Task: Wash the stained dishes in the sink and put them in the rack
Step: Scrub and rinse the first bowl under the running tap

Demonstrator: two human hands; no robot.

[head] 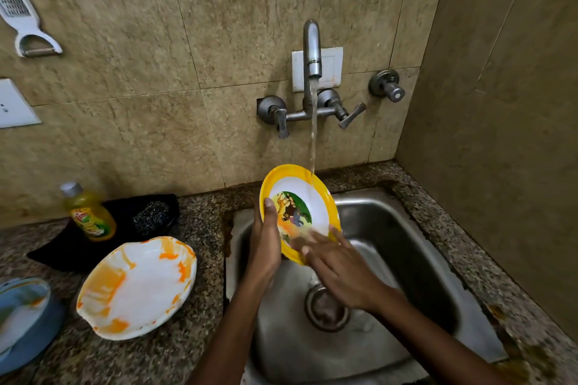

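Left hand [266, 244]: grip curled round the left edge of the yellow plate [298, 212], thumb lying on the face, plate held tilted up on edge over the sink [406, 259]. Right hand [336, 266]: fingers straight and spread, flat against the lower face of the plate, blurred as in a rubbing stroke; holding nothing. Stream from the tap [312, 50] landing on the upper right rim of the plate and running down into the basin toward the drain [327, 308].

Step in hand, judging by this: rinsing and hand-rubbing the yellow plate, with an orange smear visible near the picture in its middle. Early in the task, probably.

Waiting on the surface to the left of the sink: a white plate [137, 287] streaked orange, and at the far left edge a blue plate [22, 319], partly cut off, with what looks like some orange on it. Behind these, a soap bottle [89, 212] and a scrubber [151, 216] on a dark cloth.

Next move likely to call for turning the plate under the stream, keeping a firm hold on the wet rim, then carrying it to the rack. No rack in view, so its place cannot be told.
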